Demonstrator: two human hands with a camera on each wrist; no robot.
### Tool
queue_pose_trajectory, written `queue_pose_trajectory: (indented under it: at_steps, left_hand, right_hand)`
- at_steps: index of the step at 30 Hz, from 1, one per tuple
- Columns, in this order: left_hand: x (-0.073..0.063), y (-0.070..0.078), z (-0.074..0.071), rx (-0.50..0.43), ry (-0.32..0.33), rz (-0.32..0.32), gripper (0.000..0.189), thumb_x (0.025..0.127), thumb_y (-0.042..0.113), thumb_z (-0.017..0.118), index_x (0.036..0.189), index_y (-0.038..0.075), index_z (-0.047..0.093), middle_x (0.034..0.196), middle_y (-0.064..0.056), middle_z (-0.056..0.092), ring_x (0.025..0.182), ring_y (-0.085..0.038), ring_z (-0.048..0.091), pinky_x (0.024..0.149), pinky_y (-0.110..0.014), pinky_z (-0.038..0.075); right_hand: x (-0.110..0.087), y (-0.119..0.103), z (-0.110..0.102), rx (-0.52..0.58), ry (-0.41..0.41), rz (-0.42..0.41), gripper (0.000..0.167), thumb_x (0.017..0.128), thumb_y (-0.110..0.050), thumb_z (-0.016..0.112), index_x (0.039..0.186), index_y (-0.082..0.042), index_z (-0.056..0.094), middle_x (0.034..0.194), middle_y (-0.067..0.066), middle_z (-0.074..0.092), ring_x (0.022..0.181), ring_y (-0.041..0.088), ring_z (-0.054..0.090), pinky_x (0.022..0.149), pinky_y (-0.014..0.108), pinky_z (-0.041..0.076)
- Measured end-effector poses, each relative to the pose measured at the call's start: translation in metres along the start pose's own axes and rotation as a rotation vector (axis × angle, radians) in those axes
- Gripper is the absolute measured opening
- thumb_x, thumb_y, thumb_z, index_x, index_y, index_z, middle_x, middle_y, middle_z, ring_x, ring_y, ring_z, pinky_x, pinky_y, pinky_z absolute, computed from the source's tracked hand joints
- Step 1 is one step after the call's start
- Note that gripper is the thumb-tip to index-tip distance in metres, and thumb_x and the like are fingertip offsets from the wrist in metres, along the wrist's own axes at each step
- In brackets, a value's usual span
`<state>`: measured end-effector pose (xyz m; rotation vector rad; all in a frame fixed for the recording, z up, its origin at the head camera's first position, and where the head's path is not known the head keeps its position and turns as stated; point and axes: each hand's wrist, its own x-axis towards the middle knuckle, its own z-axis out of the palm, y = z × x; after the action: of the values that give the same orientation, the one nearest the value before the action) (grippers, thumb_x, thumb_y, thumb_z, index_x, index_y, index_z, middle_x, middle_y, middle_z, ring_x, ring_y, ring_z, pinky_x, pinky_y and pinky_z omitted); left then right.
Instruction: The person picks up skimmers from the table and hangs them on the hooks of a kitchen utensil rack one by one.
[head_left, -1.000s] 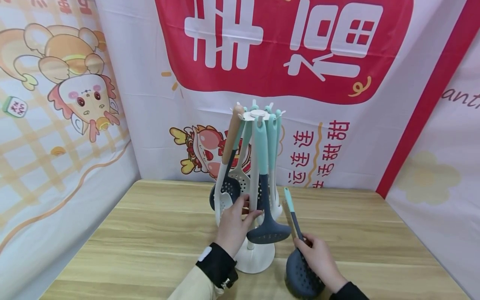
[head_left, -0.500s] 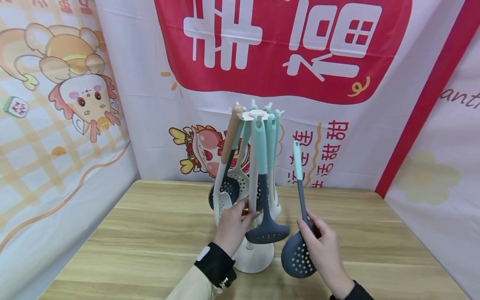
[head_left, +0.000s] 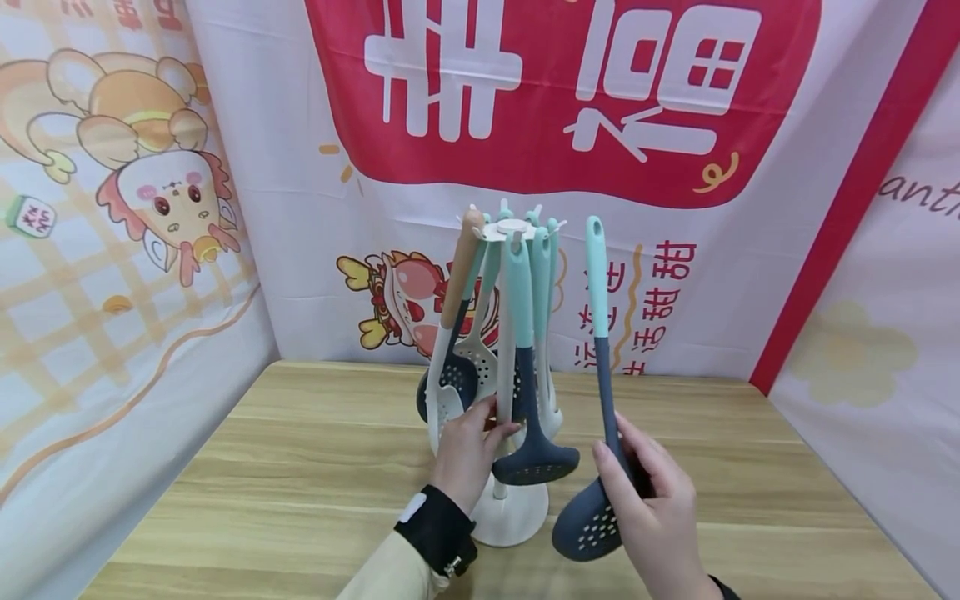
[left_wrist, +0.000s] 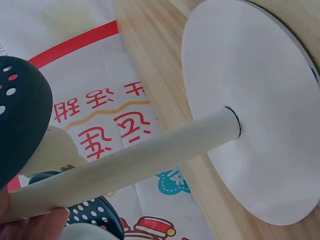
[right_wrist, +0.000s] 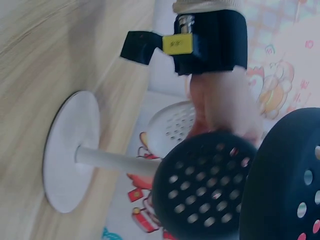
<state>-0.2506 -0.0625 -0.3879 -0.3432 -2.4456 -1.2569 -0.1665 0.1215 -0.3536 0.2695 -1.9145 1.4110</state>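
Observation:
My left hand (head_left: 467, 450) grips the white pole (left_wrist: 130, 157) of a utensil rack, its fingertips curled round it in the left wrist view. In my right hand (head_left: 652, 500) is a dark blue skimmer (head_left: 588, 525) with a mint handle, held low on its shaft. The skimmer stands nearly upright, handle up, right of the rack; its perforated bowl (right_wrist: 285, 180) fills the right edge of the right wrist view. Another dark perforated utensil (head_left: 536, 462) hangs at the rack's front, between the two hands. The rack's round white base (head_left: 513, 521) rests on the table.
White hooks ring the rack's top (head_left: 513, 227). Several more utensils hang there, including one with a wooden handle (head_left: 462, 271) and a white slotted head (right_wrist: 172, 127). The wooden table (head_left: 337, 467) meets printed cloth walls (head_left: 300, 250) at the back and sides.
My right hand has raised the skimmer from low near the table, bringing its handle upright to about the height of the rack's top. My left hand has stayed on the pole.

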Motion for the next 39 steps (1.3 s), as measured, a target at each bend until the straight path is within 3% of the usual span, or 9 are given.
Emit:
queue_pose_trajectory:
  at_steps: [4, 10, 17, 21, 28, 39]
  left_hand:
    - [0.002, 0.001, 0.003, 0.027, 0.013, -0.018, 0.023, 0.093, 0.024, 0.068, 0.112, 0.011, 0.065, 0.103, -0.006, 0.074, 0.094, -0.021, 0.072, 0.076, -0.033, 0.061]
    - [0.003, 0.003, 0.005, 0.052, 0.049, -0.016, 0.023, 0.091, 0.022, 0.07, 0.11, 0.01, 0.065, 0.099, -0.007, 0.075, 0.092, -0.02, 0.072, 0.075, -0.032, 0.061]
    - [0.004, 0.005, 0.008, 0.063, 0.092, 0.006, 0.026, 0.089, 0.025, 0.072, 0.109, 0.009, 0.065, 0.098, -0.007, 0.074, 0.089, -0.02, 0.074, 0.073, -0.03, 0.061]
    - [0.005, 0.005, 0.01, 0.074, 0.096, 0.004, 0.03, 0.089, 0.026, 0.072, 0.111, 0.008, 0.064, 0.101, -0.009, 0.074, 0.089, -0.02, 0.074, 0.073, -0.029, 0.061]
    - [0.007, 0.007, 0.013, 0.088, 0.088, -0.028, 0.032, 0.089, 0.026, 0.072, 0.114, 0.007, 0.063, 0.105, -0.009, 0.073, 0.09, -0.02, 0.072, 0.075, -0.029, 0.061]
    - [0.007, 0.009, 0.014, 0.099, 0.083, -0.044, 0.033, 0.09, 0.026, 0.072, 0.115, 0.007, 0.061, 0.107, -0.01, 0.073, 0.093, -0.02, 0.072, 0.077, -0.031, 0.062]
  right_hand:
    - [-0.004, -0.002, 0.001, 0.045, 0.0, -0.222, 0.044, 0.08, 0.018, 0.067, 0.121, 0.003, 0.067, 0.081, -0.003, 0.062, 0.068, 0.005, 0.052, 0.055, 0.017, 0.046]
    - [-0.007, -0.008, 0.003, 0.065, 0.008, -0.351, 0.045, 0.074, 0.021, 0.07, 0.117, 0.009, 0.067, 0.079, 0.004, 0.063, 0.068, 0.004, 0.052, 0.053, 0.018, 0.045]
    - [-0.004, -0.01, 0.011, 0.092, 0.025, -0.5, 0.03, 0.086, -0.001, 0.074, 0.112, 0.013, 0.068, 0.076, 0.012, 0.065, 0.069, 0.004, 0.055, 0.054, 0.017, 0.047]
    - [-0.001, -0.011, 0.014, 0.087, 0.029, -0.569, 0.035, 0.093, -0.016, 0.07, 0.108, 0.015, 0.068, 0.076, 0.013, 0.066, 0.07, 0.005, 0.056, 0.055, 0.017, 0.048]
    - [0.001, -0.013, 0.016, 0.052, 0.009, -0.625, 0.04, 0.097, -0.024, 0.066, 0.108, 0.013, 0.069, 0.074, 0.01, 0.065, 0.065, 0.009, 0.053, 0.052, 0.018, 0.044]
    - [0.0, -0.012, 0.017, 0.001, -0.03, -0.563, 0.039, 0.097, -0.028, 0.065, 0.112, 0.008, 0.07, 0.078, 0.006, 0.067, 0.065, 0.008, 0.053, 0.052, 0.014, 0.043]
